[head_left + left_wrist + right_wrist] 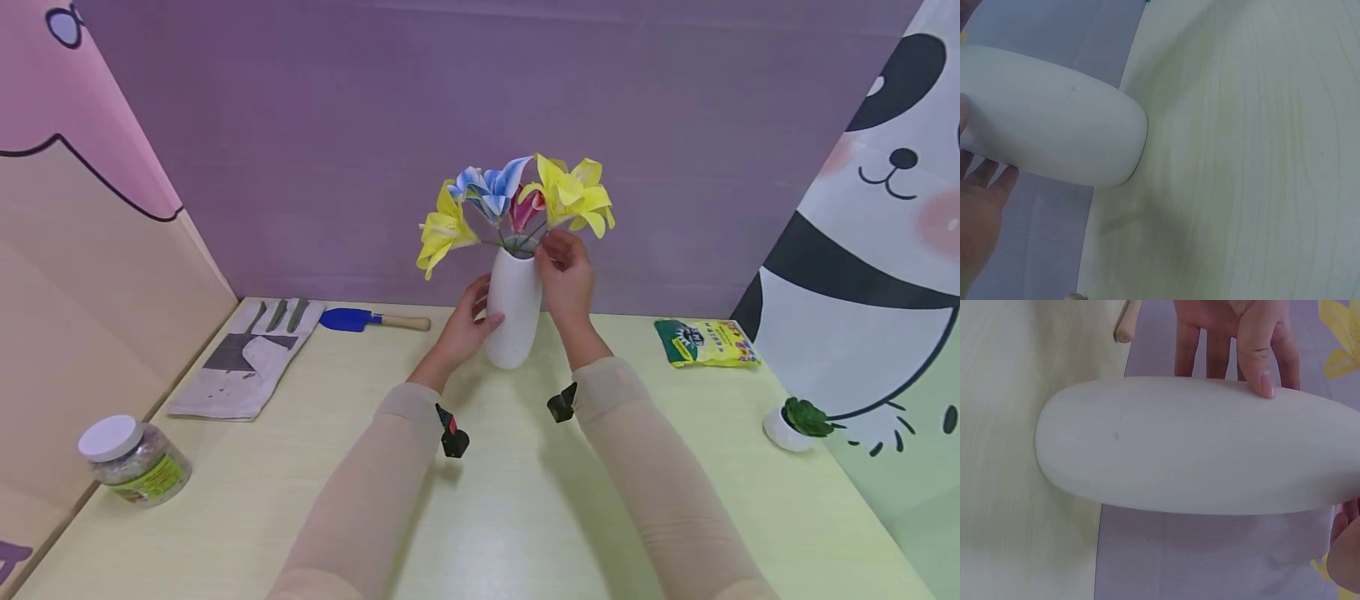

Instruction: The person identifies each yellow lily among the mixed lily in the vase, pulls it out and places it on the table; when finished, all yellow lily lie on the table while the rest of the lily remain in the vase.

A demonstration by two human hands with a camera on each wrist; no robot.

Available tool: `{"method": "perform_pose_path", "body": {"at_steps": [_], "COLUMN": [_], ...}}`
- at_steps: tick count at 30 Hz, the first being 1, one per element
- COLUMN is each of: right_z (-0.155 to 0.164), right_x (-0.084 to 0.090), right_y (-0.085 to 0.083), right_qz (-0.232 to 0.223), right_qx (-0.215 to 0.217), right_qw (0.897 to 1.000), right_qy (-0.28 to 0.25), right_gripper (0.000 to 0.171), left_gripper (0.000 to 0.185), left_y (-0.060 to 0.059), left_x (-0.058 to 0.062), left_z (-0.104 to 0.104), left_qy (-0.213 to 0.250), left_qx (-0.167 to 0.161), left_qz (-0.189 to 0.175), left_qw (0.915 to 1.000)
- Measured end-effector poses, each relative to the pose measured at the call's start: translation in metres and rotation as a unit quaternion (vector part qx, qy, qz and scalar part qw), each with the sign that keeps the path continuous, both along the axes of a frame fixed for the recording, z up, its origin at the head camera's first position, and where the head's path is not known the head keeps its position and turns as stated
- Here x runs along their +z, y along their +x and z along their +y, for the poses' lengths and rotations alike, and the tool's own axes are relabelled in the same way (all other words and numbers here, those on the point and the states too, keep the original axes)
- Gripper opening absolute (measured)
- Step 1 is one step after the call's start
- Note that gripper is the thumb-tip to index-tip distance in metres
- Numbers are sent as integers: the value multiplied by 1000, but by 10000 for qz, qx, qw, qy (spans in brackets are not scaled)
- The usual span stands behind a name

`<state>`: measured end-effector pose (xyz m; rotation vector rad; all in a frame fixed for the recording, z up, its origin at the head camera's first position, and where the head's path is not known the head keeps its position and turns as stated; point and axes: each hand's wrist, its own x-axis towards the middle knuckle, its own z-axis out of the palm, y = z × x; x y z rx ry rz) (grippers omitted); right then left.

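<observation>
A tall white vase (513,308) stands upright on the table and holds several artificial lilies. There is a yellow lily (444,230) at left, a blue lily (491,190), a pink lily (527,208) and yellow blooms (573,193) at right. My left hand (471,327) grips the vase from the left, thumb across its front and fingers round its far side. At the right of the vase's mouth is my right hand (566,271), fingers bent beside the rim and stems. What its fingertips pinch is hidden. The right wrist view shows the left thumb (1259,359) against the vase wall.
At left lie gloves (243,358) and a blue trowel (348,319) with a wooden handle. A lidded jar (138,467) stands at the front left. To the right are a green-yellow packet (707,342) and a small potted succulent (797,423). A purple backdrop (337,167) hangs behind.
</observation>
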<state>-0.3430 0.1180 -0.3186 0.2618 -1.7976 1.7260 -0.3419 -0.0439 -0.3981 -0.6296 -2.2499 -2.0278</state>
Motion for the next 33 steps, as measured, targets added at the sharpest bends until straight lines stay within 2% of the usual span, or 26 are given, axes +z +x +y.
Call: {"method": "perform_pose_path", "body": {"at_steps": [10,16,24,30,33], "right_z": [-11,-14,-14,-14,-13], "right_x": [6,9,15,22,26], "right_y": [-2,-5,-6,-4,-4], "right_qz": [-350,-356,-426,-312,-101], "right_qx": [-466,-750,-788,-846,-808], "right_qw": [9982,9963,9948,9940,9937], "right_qy": [-120,-222,-484,-618,-771], "right_gripper": [25,23,20,20,20], "left_gripper": [70,69,71,70,70], "left_y": [1,1,1,2,2], "left_x": [0,-1,-1,-1,0], "left_z": [0,1,2,2,2], "left_qy": [-36,-45,-86,-47,-30], "left_qx": [51,65,125,109,104], "left_qz": [53,46,52,35,27], "left_qw": [10000,10000,9999,9999,9999]}}
